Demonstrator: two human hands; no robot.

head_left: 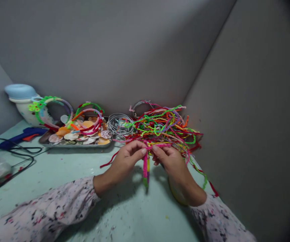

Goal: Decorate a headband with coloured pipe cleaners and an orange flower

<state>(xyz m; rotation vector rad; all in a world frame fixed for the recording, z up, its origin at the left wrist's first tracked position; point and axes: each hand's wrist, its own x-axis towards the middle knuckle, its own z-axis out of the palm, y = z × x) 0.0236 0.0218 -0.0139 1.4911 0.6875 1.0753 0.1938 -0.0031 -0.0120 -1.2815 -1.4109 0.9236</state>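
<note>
Pinched a fuzzy bright-pink craft stem [149,147] with left grip [128,159] and right grip [172,162], at the top of a narrow, fuzzy multicoloured strip [145,169] hanging over the smooth pale-green bench [137,215]. Probably needed light, even tension and pinches close to the crossing.

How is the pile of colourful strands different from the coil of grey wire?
Colour: the pile of colourful strands mixes green, red, orange, yellow and pink, while the coil of grey wire is all one colour. Arrangement: the pile is tangled with loose ends poking out; the coil runs in rounded loops. Size: the pile spreads wider than the coil. Both consist of thin, bendy-looking lengths.
</note>
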